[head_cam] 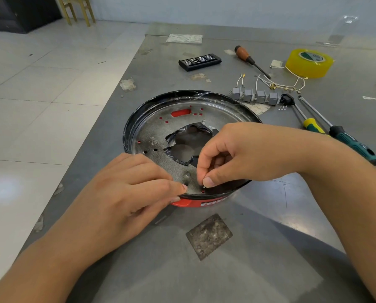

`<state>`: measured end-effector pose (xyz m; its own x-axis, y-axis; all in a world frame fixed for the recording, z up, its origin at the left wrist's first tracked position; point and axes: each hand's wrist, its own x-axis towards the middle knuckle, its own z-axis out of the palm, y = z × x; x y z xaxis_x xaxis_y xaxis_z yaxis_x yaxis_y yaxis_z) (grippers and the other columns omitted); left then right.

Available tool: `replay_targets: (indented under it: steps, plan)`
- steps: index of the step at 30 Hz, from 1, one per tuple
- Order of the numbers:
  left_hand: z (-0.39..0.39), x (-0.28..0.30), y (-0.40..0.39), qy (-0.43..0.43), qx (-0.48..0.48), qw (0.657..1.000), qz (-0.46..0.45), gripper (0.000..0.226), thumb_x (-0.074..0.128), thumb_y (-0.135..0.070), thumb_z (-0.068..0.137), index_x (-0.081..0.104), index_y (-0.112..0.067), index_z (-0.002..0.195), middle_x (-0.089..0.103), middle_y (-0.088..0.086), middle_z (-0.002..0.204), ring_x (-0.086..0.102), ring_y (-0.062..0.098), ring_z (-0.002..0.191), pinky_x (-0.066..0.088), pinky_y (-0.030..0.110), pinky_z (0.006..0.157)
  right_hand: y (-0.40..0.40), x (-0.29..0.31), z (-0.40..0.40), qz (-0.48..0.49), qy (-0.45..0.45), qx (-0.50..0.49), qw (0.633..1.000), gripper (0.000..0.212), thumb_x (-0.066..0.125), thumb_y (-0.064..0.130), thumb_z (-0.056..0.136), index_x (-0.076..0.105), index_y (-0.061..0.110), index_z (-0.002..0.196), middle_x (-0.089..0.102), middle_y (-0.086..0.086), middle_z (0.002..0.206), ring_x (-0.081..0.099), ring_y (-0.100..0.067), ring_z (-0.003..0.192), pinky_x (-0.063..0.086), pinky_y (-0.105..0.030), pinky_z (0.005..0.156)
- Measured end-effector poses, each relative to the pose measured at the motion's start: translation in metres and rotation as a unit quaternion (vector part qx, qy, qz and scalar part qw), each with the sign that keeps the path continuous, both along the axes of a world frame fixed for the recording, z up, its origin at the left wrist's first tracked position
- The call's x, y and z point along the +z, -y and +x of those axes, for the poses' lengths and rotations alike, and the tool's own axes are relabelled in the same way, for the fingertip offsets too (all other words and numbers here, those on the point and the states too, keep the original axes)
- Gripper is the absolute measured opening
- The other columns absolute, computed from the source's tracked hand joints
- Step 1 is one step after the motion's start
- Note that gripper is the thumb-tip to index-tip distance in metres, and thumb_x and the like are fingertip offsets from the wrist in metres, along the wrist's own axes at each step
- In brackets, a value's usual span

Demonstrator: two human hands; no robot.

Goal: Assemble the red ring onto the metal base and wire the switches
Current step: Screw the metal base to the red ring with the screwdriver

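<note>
The round metal base (160, 132) lies in the middle of the steel table, with a torn hole at its centre and a black rim. The red ring (183, 202) shows beneath it at the near edge and through several holes. My right hand (233, 156) pinches a small screw (203, 186) with thumb and forefinger above a hole near the base's front edge. My left hand (134, 189) rests against the near rim, fingertips touching the base and the red ring. Several grey switches (254, 96) with white wires lie in a row behind the base.
Behind the base lie a black bit case (199, 61), a wood-handled screwdriver (251, 61), a yellow tape roll (309, 62), and two green-handled screwdrivers (335, 130) at the right. A dark square patch (208, 236) sits on the table near me. The table's left edge drops to a tiled floor.
</note>
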<state>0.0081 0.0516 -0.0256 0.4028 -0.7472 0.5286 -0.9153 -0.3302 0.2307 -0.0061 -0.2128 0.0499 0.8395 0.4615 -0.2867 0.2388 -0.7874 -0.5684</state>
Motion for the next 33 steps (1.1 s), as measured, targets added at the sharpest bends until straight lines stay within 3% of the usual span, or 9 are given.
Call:
replay_targets:
  steps: [12, 19, 29, 33]
  plan:
    - [0.0009, -0.0025, 0.0003, -0.009, -0.01, 1.0, -0.011, 0.011, 0.067, -0.03, 0.102, 0.072, -0.03, 0.111, 0.071, -0.011, 0.1, 0.065, 0.015, 0.088, 0.049, 0.043, 0.075, -0.0049, -0.001, -0.0014, -0.005, -0.018, 0.002, 1.0, 0.002, 0.076, 0.032, 0.091, 0.078, 0.032, 0.092, 0.073, 0.017, 0.078, 0.064, 0.002, 0.069, 0.048, -0.011, 0.066]
    - [0.0011, -0.0032, 0.0006, -0.005, -0.003, 1.0, -0.011, 0.013, 0.067, -0.03, 0.102, 0.077, -0.026, 0.108, 0.071, -0.011, 0.099, 0.065, 0.017, 0.087, 0.049, 0.042, 0.074, -0.0064, -0.002, -0.001, -0.005, -0.018, -0.001, 1.0, 0.001, 0.077, 0.033, 0.089, 0.078, 0.032, 0.089, 0.074, 0.011, 0.078, 0.066, -0.008, 0.07, 0.051, -0.024, 0.066]
    - [-0.0008, -0.0014, 0.0028, -0.013, 0.002, 1.0, -0.011, 0.013, 0.068, -0.03, 0.099, 0.079, -0.024, 0.103, 0.071, -0.012, 0.097, 0.066, 0.017, 0.086, 0.051, 0.044, 0.074, -0.0099, -0.003, 0.0009, -0.002, -0.044, -0.014, 0.999, 0.005, 0.078, 0.025, 0.088, 0.076, 0.029, 0.086, 0.072, 0.017, 0.073, 0.062, 0.005, 0.063, 0.047, -0.008, 0.062]
    - [-0.0008, -0.0029, 0.0037, -0.02, 0.002, 1.0, -0.018, 0.01, 0.07, -0.03, 0.098, 0.078, -0.027, 0.104, 0.071, -0.014, 0.098, 0.066, 0.014, 0.089, 0.05, 0.045, 0.077, -0.0101, 0.0005, 0.0031, -0.002, -0.06, -0.021, 0.998, 0.004, 0.081, 0.026, 0.087, 0.078, 0.029, 0.087, 0.075, 0.014, 0.079, 0.064, 0.005, 0.068, 0.048, -0.008, 0.065]
